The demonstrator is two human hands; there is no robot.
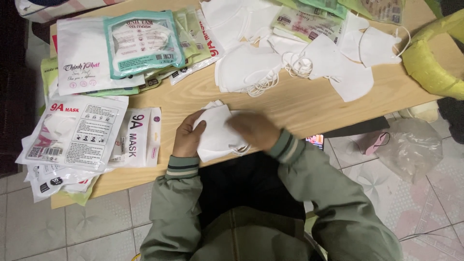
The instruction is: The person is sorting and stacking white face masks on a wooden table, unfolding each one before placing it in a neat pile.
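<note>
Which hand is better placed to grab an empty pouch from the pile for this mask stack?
Probably left: the left hand at the mask stack is beside the pouch pile, while the right hand rests on the stack's far side.

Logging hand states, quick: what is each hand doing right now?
Left hand: closed on the edge of the white mask stack.
Right hand: resting on the same stack; blurred, grip cannot be told.

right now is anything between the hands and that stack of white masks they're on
Nothing visible. The left hand grips the left edge of the white mask stack directly, and the right hand lies on top of it, though blurred. The mask packets and loose masks lie apart on the wooden table.
</note>
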